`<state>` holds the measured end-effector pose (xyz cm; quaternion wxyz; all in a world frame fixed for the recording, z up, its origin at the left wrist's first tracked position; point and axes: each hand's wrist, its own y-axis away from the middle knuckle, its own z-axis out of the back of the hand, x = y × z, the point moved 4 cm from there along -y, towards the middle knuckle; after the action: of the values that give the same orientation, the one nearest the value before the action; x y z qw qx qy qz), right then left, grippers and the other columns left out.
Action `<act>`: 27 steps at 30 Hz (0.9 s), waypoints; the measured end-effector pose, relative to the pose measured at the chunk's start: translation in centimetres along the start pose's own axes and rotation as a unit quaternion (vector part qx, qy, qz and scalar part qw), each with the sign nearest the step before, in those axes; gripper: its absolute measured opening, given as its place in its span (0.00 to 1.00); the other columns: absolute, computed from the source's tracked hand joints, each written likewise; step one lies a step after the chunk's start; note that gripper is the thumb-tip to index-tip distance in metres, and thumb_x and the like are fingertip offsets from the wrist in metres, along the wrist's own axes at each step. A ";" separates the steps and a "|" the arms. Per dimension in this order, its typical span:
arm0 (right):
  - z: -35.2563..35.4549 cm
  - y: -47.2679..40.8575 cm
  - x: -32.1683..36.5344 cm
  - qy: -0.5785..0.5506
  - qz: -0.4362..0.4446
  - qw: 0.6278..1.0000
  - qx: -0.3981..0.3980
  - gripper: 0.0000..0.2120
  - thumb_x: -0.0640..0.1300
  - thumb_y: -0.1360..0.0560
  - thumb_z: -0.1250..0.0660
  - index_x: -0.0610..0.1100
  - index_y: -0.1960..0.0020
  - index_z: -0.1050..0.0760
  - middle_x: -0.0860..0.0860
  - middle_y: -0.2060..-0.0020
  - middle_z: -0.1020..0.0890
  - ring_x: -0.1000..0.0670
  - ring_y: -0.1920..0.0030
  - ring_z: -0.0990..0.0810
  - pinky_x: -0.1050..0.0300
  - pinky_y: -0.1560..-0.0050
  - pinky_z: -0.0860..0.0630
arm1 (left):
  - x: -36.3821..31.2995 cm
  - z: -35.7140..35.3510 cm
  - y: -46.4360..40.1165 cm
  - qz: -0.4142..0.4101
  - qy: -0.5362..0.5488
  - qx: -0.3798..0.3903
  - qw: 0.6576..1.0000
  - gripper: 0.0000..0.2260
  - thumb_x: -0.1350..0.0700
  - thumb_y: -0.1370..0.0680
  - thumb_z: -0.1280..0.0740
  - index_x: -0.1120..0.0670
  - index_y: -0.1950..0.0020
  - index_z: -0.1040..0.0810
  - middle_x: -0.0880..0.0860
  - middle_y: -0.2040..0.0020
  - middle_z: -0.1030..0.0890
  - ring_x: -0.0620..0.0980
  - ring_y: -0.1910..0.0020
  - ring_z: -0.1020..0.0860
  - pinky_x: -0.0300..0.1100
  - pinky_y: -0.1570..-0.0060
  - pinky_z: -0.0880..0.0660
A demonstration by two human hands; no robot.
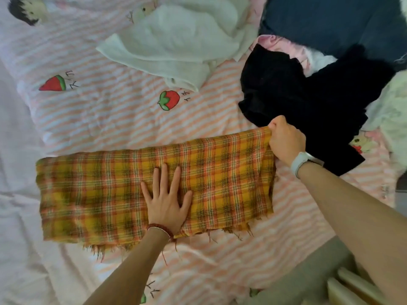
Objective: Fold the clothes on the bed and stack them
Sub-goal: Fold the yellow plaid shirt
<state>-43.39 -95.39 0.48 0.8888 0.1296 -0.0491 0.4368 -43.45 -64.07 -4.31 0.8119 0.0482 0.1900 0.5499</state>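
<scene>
Left hand point(165, 200) lying flat, fingers spread, pressing plaid cloth point(99, 190) mid-panel. Right hand point(286, 142) pinching its far right corner; black garment point(308, 102) lying just beyond.

The left hand point(165, 200) lies flat, palm down, fingers straight and spread, pressing on the middle of the plaid cloth point(99, 194), its forearm reaching up from the near edge with a red bead bracelet at the wrist. The right hand point(286, 140) is curled, gripping the cloth's far right corner, forearm stretched in from the right, a white band on its wrist
</scene>
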 end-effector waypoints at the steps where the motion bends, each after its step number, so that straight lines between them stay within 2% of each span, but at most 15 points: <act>1: -0.2 -0.3 -0.2 -0.019 -0.004 1.000 0.005 0.09 0.42 0.19 0.47 0.40 0.46 0.31 0.45 0.61 0.24 0.43 0.65 0.28 0.53 0.67 0.36 | -0.2 0.1 -0.2 0.006 0.000 0.001 1.000 0.32 0.30 0.28 0.63 0.43 0.27 0.55 0.49 0.26 0.57 0.51 0.27 0.60 0.62 0.30 0.62; 2: -0.2 -0.3 -0.4 -0.063 -0.014 0.998 0.004 0.09 0.42 0.19 0.46 0.40 0.46 0.30 0.45 0.58 0.23 0.43 0.61 0.26 0.51 0.64 0.33 | -0.4 0.3 -0.3 0.012 0.000 0.001 1.000 0.32 0.30 0.28 0.64 0.42 0.27 0.55 0.49 0.26 0.58 0.51 0.27 0.61 0.62 0.30 0.63; 4: -0.1 0.5 -1.0 -0.178 -0.041 0.982 -0.039 0.11 0.44 0.20 0.44 0.39 0.45 0.28 0.43 0.49 0.24 0.44 0.50 0.25 0.48 0.52 0.28 | -1.0 0.7 -0.1 0.005 0.007 -0.008 1.000 0.32 0.30 0.27 0.61 0.42 0.27 0.54 0.50 0.25 0.57 0.54 0.26 0.60 0.64 0.31 0.62; 5: 0.1 1.5 -1.5 -0.220 -0.048 0.971 -0.076 0.12 0.45 0.20 0.42 0.38 0.42 0.28 0.43 0.47 0.25 0.45 0.48 0.26 0.50 0.48 0.28 | -1.4 0.9 0.1 -0.016 0.011 -0.016 1.000 0.31 0.31 0.26 0.59 0.43 0.26 0.52 0.51 0.25 0.54 0.55 0.26 0.57 0.66 0.32 0.61; 7: 0.1 4.5 -2.3 -0.283 -0.062 0.949 -0.124 0.15 0.48 0.21 0.40 0.39 0.39 0.30 0.47 0.47 0.28 0.52 0.50 0.28 0.60 0.51 0.30 | -2.9 1.1 0.9 -0.076 0.006 -0.032 0.997 0.30 0.33 0.24 0.56 0.45 0.26 0.48 0.54 0.25 0.48 0.58 0.25 0.52 0.67 0.33 0.57; 8: -0.4 6.2 -2.6 -0.312 -0.075 0.939 -0.122 0.15 0.49 0.22 0.39 0.41 0.40 0.30 0.49 0.48 0.28 0.56 0.52 0.28 0.63 0.54 0.31 | -3.8 0.9 1.2 -0.105 -0.003 -0.037 0.994 0.29 0.33 0.24 0.55 0.44 0.26 0.46 0.54 0.25 0.47 0.58 0.26 0.51 0.68 0.34 0.55; 9: -1.1 7.8 -2.7 -0.333 -0.089 0.933 -0.101 0.13 0.51 0.23 0.39 0.44 0.42 0.30 0.50 0.50 0.28 0.57 0.54 0.27 0.65 0.56 0.31 | -4.7 0.7 1.4 -0.129 -0.012 -0.035 0.991 0.29 0.33 0.24 0.54 0.44 0.26 0.45 0.54 0.25 0.45 0.58 0.26 0.51 0.69 0.34 0.55; 11: -3.2 9.9 -2.7 -0.346 -0.116 0.931 -0.026 0.10 0.51 0.23 0.38 0.47 0.46 0.29 0.50 0.52 0.25 0.54 0.54 0.25 0.62 0.56 0.30 | -6.6 0.0 1.4 -0.161 -0.028 -0.022 0.986 0.28 0.33 0.24 0.53 0.44 0.27 0.42 0.55 0.25 0.45 0.60 0.26 0.49 0.70 0.35 0.54; 13: -4.8 10.7 -3.1 -0.332 -0.155 0.930 0.014 0.08 0.46 0.22 0.39 0.42 0.50 0.26 0.49 0.56 0.24 0.48 0.54 0.24 0.59 0.57 0.32 | -7.8 -0.8 1.2 -0.179 -0.054 -0.002 0.982 0.29 0.32 0.26 0.51 0.43 0.28 0.38 0.55 0.26 0.43 0.63 0.27 0.47 0.73 0.37 0.54; 16: -5.2 10.6 -4.3 -0.307 -0.214 0.927 -0.025 0.08 0.41 0.21 0.41 0.38 0.53 0.26 0.47 0.59 0.24 0.45 0.57 0.26 0.58 0.61 0.36 | -8.3 -1.5 0.8 -0.185 -0.106 0.025 0.977 0.30 0.32 0.27 0.49 0.43 0.29 0.34 0.56 0.26 0.39 0.64 0.28 0.45 0.74 0.39 0.51; 19: -5.2 11.3 -4.7 -0.295 -0.213 0.931 -0.038 0.09 0.41 0.20 0.43 0.38 0.50 0.27 0.49 0.61 0.26 0.47 0.59 0.27 0.58 0.62 0.37 | -8.2 -1.5 0.7 -0.186 -0.118 0.027 0.975 0.31 0.31 0.28 0.48 0.44 0.30 0.33 0.57 0.27 0.38 0.64 0.28 0.43 0.74 0.39 0.52; 21: -5.3 11.7 -4.8 -0.369 -0.216 0.904 -0.018 0.10 0.45 0.20 0.42 0.39 0.47 0.28 0.52 0.60 0.25 0.49 0.56 0.25 0.59 0.59 0.32 | -8.3 -1.1 0.7 -0.185 -0.112 0.017 0.976 0.31 0.31 0.28 0.48 0.44 0.29 0.34 0.57 0.27 0.38 0.64 0.28 0.45 0.73 0.39 0.53; 24: -5.7 11.9 -4.3 -0.481 -0.214 0.847 0.073 0.16 0.54 0.24 0.39 0.44 0.43 0.28 0.51 0.51 0.21 0.51 0.50 0.22 0.55 0.51 0.25 | -8.2 -0.7 0.9 -0.184 -0.099 0.006 0.978 0.31 0.32 0.27 0.48 0.44 0.29 0.36 0.57 0.26 0.41 0.63 0.27 0.47 0.72 0.37 0.54; 27: -5.9 11.7 -3.3 -0.501 -0.205 0.832 0.121 0.16 0.54 0.26 0.35 0.47 0.43 0.28 0.54 0.51 0.21 0.55 0.51 0.22 0.59 0.55 0.25 | -7.5 -0.6 1.3 -0.164 -0.089 0.002 0.982 0.29 0.33 0.25 0.51 0.44 0.28 0.38 0.56 0.26 0.44 0.63 0.27 0.47 0.72 0.37 0.53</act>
<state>-54.81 -89.41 -3.64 0.7886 0.4445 -0.4068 0.1227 -47.22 -70.45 -2.61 0.9046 0.0668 0.1235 0.4025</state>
